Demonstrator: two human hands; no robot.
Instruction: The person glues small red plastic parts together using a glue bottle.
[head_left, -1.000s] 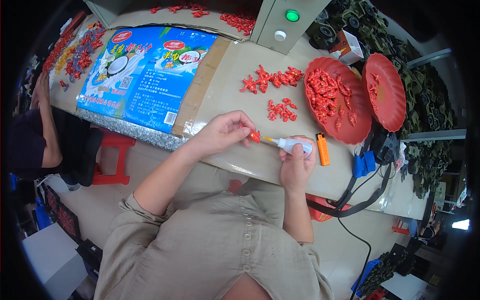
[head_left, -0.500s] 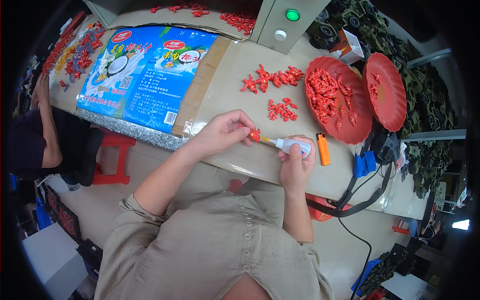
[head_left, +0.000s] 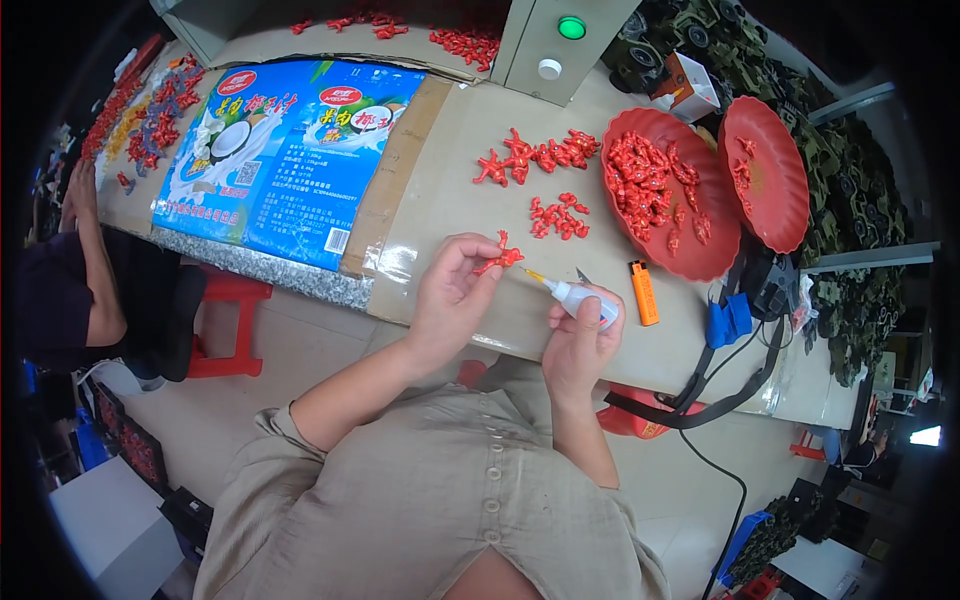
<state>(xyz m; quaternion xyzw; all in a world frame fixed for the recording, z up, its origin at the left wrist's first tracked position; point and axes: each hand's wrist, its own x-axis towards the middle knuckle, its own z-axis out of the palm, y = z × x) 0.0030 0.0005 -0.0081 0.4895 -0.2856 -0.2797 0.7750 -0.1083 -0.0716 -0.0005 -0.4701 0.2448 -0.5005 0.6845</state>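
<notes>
Between the thumb and fingers of my left hand [head_left: 455, 290] is a small red plastic figure [head_left: 500, 256], its limbs sticking out. My right hand [head_left: 583, 335] is wrapped round a white glue bottle [head_left: 582, 302] with a thin yellowish nozzle [head_left: 535, 275]. The nozzle tip points at the figure's right side, very close to it; whether they touch I cannot tell. On the table beyond my hands lie a row of red figures [head_left: 535, 155] and a small heap of red pieces [head_left: 559, 216]. An orange lighter [head_left: 644, 293] lies right of the bottle.
Two red scalloped trays stand at the right, one full of red pieces [head_left: 615, 240], the other [head_left: 795, 200] holding few. A blue printed cardboard sheet [head_left: 270, 160] covers the table's left. Black straps [head_left: 745, 365] hang over the front edge. Another person's arm [head_left: 95, 260] is at far left.
My left hand has turned more upright, and the red figure shows more fully. The glue bottle has drawn slightly down and left, its nozzle now tilted more steeply toward the figure.
</notes>
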